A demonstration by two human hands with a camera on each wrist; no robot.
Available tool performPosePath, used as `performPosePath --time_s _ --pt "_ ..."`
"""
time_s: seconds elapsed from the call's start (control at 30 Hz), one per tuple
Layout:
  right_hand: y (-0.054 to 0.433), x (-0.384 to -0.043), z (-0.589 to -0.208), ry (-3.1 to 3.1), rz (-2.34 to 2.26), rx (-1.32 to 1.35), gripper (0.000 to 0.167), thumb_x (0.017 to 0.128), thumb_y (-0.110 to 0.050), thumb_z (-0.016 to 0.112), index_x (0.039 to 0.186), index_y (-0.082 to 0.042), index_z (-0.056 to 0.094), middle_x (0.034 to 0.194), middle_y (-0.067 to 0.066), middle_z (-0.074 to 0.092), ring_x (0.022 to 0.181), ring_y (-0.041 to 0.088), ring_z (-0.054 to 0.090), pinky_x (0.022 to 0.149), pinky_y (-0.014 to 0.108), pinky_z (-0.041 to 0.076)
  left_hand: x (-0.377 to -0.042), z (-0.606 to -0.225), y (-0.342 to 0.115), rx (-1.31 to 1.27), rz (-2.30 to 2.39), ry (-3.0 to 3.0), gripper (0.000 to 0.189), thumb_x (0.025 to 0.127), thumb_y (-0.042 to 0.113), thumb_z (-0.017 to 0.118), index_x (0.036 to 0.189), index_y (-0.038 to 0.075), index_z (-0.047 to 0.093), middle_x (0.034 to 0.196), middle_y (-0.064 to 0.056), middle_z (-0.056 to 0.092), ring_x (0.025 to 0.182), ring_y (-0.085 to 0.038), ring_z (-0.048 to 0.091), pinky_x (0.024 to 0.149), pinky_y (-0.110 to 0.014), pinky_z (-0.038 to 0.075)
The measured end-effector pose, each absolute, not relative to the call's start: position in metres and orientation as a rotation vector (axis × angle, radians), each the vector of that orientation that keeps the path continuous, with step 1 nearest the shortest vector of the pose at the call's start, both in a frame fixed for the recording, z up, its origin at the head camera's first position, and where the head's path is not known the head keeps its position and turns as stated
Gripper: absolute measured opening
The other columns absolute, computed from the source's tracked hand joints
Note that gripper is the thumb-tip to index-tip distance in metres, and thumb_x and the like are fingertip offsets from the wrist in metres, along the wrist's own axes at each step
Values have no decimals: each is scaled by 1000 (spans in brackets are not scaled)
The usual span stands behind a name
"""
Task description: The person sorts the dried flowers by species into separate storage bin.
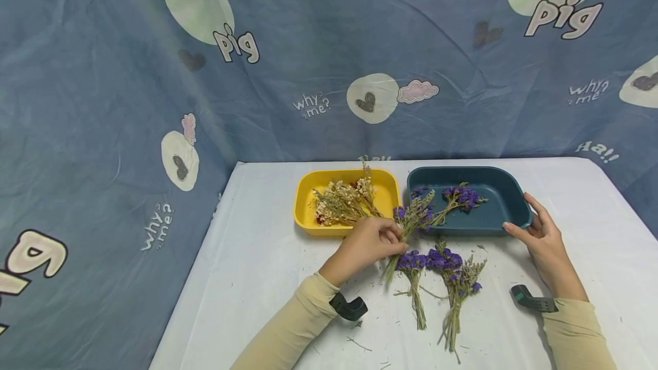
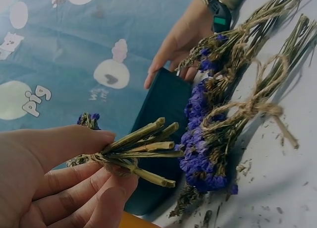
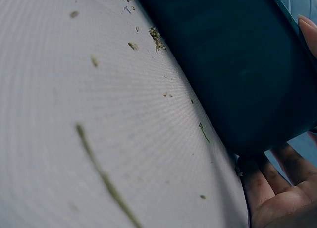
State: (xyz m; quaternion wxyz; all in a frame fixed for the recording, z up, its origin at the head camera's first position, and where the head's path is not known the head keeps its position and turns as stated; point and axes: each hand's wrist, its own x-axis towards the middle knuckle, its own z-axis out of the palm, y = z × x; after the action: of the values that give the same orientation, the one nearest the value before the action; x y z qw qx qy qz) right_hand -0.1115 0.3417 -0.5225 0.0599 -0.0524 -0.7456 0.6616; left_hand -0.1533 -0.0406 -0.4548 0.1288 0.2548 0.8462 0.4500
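My left hand [image 1: 367, 241] pinches the tied stems of a dried flower bunch [image 1: 417, 213] with greyish-green and purple heads, over the near left edge of a dark teal tray [image 1: 496, 201]. In the left wrist view the cut stem ends [image 2: 153, 146] poke out past the thumb. At the tray's right end, my right hand [image 1: 546, 244] grips the corner, thumb on the near side and fingers around the far side. Inside that tray lies a purple bunch [image 1: 465, 197]. Two more twine-tied bunches, one purple [image 1: 413, 261] and one mixed [image 1: 454, 296], lie on the table in front.
Left of the teal tray stands a yellow tray [image 1: 302, 218] holding cream-white dried flowers [image 1: 339, 201] with bits of red. Stem scraps [image 1: 360, 345] and crumbs are scattered over the white tablecloth [image 1: 247, 261]. A blue printed curtain [image 1: 288, 44] hangs behind and to the left.
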Motion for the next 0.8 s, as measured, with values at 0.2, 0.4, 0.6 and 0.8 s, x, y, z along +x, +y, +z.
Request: performPosePath --time_s 0.2,0.4,0.6,0.8 --pt "342 -111 -522 -2268 2006 -165 88 99 -11 70 166 -33 18 170 5 29 120 -9 49 87 -1 43 -162 -450 -32 783 1251 2522 17 88 21 84 100 12 77 85 3 76 68 0 63 67 -14 56" --pt "342 -111 -523 -2263 2016 -163 89 99 -10 70 166 -35 18 171 5 28 121 -8 49 88 -1 43 -172 -444 -26 754 1235 2548 17 89 24 83 100 14 76 85 5 75 64 -6 66 66 -16 56" --pt "342 -111 -523 -2262 2029 -160 89 99 -10 69 166 -35 18 171 5 28 121 -8 49 88 -1 43 -178 -438 -19 695 1247 2545 19 91 29 81 103 16 76 88 5 75 55 -27 71 57 -21 57" --pt "343 -111 -521 -2300 1995 -185 89 99 -12 69 166 -36 16 172 7 24 122 -8 47 88 0 42 -184 -434 -12 719 1197 2603 17 91 30 80 103 18 77 88 7 75 64 -18 72 61 -21 56"
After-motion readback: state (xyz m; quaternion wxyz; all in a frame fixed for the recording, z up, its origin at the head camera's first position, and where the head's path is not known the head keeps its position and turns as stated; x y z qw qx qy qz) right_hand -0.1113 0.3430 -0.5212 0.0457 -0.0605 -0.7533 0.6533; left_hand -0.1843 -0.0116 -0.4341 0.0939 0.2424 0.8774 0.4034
